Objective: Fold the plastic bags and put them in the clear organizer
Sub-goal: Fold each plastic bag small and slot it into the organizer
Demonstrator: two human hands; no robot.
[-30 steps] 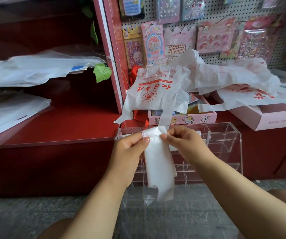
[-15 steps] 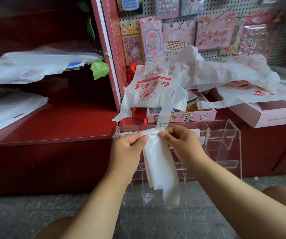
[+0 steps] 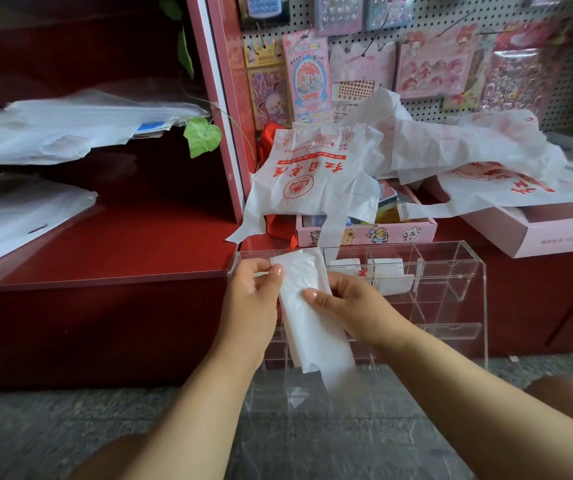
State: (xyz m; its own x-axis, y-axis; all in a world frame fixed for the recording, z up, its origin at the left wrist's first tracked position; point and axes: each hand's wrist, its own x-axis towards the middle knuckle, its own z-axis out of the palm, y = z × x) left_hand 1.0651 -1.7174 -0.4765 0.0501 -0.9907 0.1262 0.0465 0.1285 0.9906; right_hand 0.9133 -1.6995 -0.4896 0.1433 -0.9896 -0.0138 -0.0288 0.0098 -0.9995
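A white plastic bag folded into a long narrow strip point(image 3: 312, 327) hangs in front of the clear organizer point(image 3: 458, 289). My left hand point(image 3: 254, 299) pinches the strip's top left corner. Lower down on the strip's right edge, my right hand point(image 3: 344, 306) pinches it with thumb on the front. Folded white bags point(image 3: 387, 271) lie in the organizer's upper compartments. Behind it, unfolded white bags with red print point(image 3: 309, 174) drape over pink boxes.
A pink cartoon box point(image 3: 375, 233) and a larger pink box point(image 3: 548, 233) stand on the red counter point(image 3: 122, 247). A pegboard with sticker packs point(image 3: 434, 60) rises behind. More white bags point(image 3: 53, 129) lie on the left shelves. Grey stone floor point(image 3: 53, 427) below.
My right hand has slid from the strip's top corner down its right edge. The strip's top now stands flatter and straighter, and the view has tilted slightly.
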